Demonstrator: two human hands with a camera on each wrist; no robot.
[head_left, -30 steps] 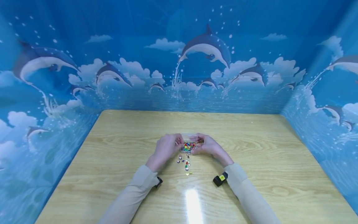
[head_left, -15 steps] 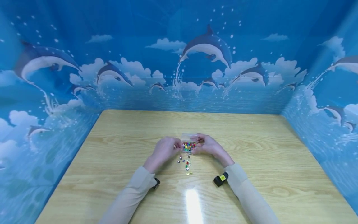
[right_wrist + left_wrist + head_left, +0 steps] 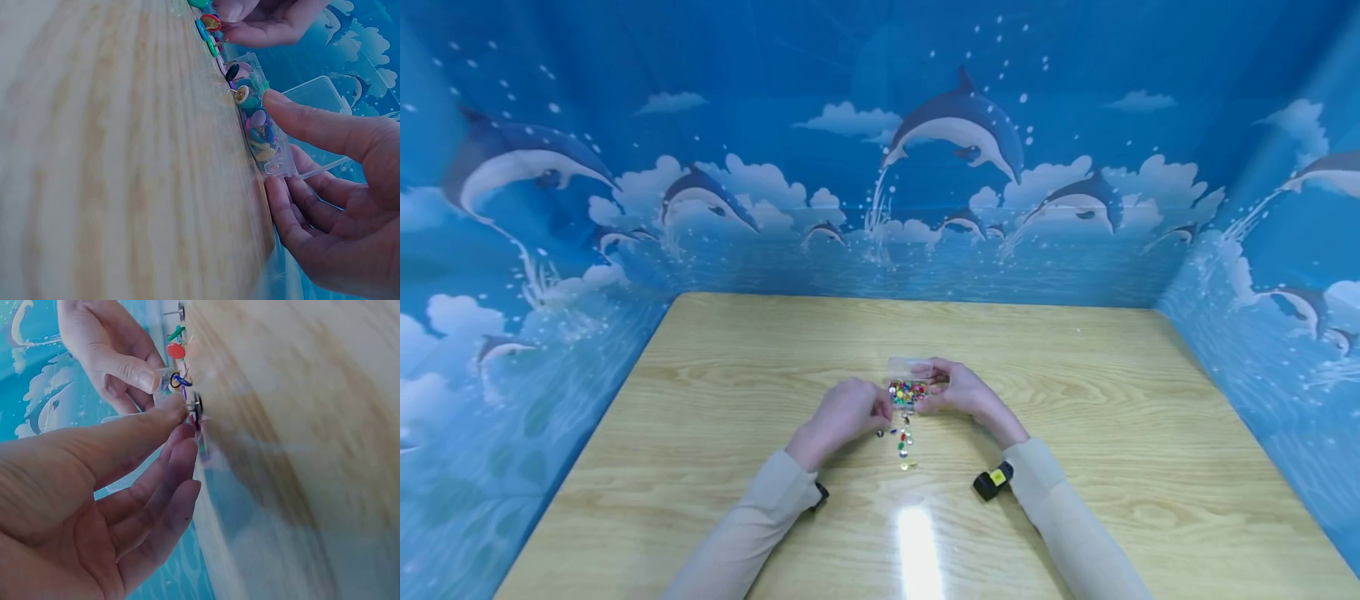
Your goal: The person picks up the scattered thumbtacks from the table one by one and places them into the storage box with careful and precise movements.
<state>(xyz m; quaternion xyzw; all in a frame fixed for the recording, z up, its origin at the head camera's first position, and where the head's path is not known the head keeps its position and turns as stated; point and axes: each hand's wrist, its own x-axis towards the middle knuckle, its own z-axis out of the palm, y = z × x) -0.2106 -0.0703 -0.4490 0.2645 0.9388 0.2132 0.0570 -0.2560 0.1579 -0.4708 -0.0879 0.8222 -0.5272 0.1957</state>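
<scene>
A small clear plastic box [image 3: 285, 164] of colourful thumbtacks stands on the wooden table, its clear lid [image 3: 904, 367] folded back on the far side. My right hand [image 3: 958, 392] grips the box by its right end, thumb on the near side and fingers behind. Just left of the box, my left hand [image 3: 846, 410] is low over the table. Its thumb and index finger pinch at a dark thumbtack [image 3: 198, 407], whose pin points toward the thumb; the fingertips partly cover it. The other left fingers are loosely bent.
Several loose thumbtacks trail toward me in front of the box, among them a red one [image 3: 176, 350] and a silver one [image 3: 903, 454]. A dolphin-print backdrop [image 3: 775, 258] borders the table [image 3: 1112, 400] at the back and sides. Black wrist cameras are strapped at both sleeves.
The left hand has left the box's left edge and come down toward me to the loose thumbtacks, covering some. The right hand and box stay in place.
</scene>
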